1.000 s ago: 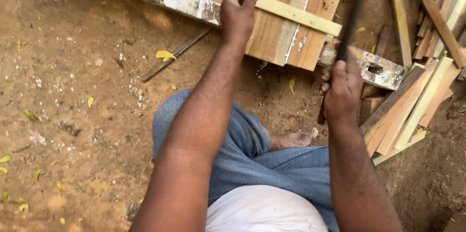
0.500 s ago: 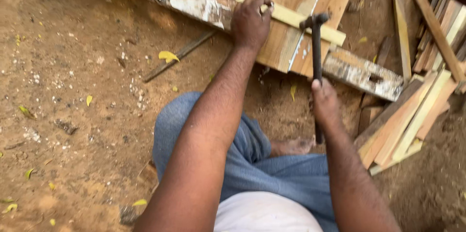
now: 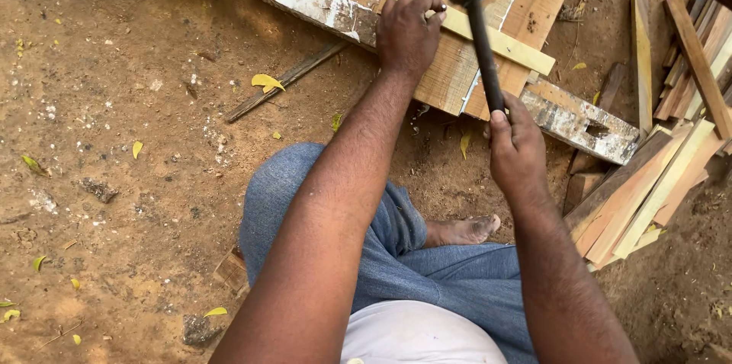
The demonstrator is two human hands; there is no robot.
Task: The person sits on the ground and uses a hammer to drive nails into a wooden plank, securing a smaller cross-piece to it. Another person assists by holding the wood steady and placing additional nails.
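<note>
A: Upper centre, left hand [image 3: 408, 32] pinches something tiny, maybe a nail, on the pale strip [image 3: 488, 35], which runs down-right across the boards [image 3: 473, 67].
B: Right hand [image 3: 517, 152] fists the hammer [image 3: 479, 36], head just right of those fingers.

Black hammer [image 3: 480, 36] (pale yellow strip [image 3: 488, 36])
</note>
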